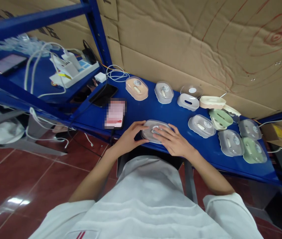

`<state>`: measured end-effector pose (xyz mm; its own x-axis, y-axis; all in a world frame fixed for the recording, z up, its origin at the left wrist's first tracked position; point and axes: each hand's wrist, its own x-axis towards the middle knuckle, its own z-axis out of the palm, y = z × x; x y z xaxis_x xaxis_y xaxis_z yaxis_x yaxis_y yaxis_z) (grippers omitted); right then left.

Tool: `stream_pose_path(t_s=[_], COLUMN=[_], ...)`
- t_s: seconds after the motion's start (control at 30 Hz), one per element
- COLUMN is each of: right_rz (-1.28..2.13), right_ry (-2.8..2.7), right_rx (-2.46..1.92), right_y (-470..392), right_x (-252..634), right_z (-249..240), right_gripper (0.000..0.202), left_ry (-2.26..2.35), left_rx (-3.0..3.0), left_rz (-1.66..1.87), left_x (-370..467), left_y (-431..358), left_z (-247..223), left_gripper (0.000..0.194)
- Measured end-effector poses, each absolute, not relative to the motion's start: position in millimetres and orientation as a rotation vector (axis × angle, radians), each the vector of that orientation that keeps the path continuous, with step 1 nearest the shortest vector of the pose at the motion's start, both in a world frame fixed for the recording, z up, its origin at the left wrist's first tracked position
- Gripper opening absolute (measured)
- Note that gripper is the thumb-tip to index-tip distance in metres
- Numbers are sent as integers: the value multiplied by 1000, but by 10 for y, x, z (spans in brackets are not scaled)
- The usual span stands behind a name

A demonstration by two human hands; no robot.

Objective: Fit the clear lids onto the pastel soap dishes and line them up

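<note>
A grey-white soap box (151,133) with a clear lid lies at the front edge of the blue table, between my hands. My left hand (131,137) grips its left end, thumb at the near side and fingers at the far side. Across the lid's right part lie the fingers of my right hand (174,141), partly covering a round label. Similar boxes stand beyond: a peach one (137,89), a pale grey one (164,93) and, to the right, a white one (201,126). An uncovered white base (188,102) sits before a loose clear lid (191,90).
A phone (116,114) with a lit, blurred screen and a dark phone (103,94) lie left of my hands. More boxes, grey (231,142) and green (254,150), fill the right end. Blue shelf posts (96,33), cables and a power strip (75,74) are at left; cardboard (160,43) stands behind.
</note>
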<state>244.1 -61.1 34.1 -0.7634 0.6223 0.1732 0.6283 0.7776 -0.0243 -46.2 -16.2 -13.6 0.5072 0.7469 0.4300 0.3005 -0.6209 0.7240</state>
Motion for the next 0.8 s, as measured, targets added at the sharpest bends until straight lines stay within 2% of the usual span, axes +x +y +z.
stream_pose_path(t_s=[0.17, 0.33, 0.6, 0.67, 0.8], right_rz=[-108, -110, -171, -154, -151], right_ry=[-2790, -2692, -1936, -2023, -2280], right_rx=[-1091, -1371, -2302, -2328, -2087], right_y=[-628, -299, 518, 457, 17], right_x=[2375, 2260, 2712, 2761, 2674], right_z=[286, 336, 583, 554, 487], right_gripper=[57, 58, 62, 60, 46], left_ry=[883, 1057, 1109, 1115, 1106], left_rx=[2191, 2182, 2170, 2177, 2254], left_rz=[1016, 1134, 1177, 1162, 1070], left_x=[-424, -340, -311, -297, -276], left_y=[-182, -234, -246, -256, -295], left_z=[-127, -87, -90, -84, -83], left_gripper=[51, 53, 42, 42, 45])
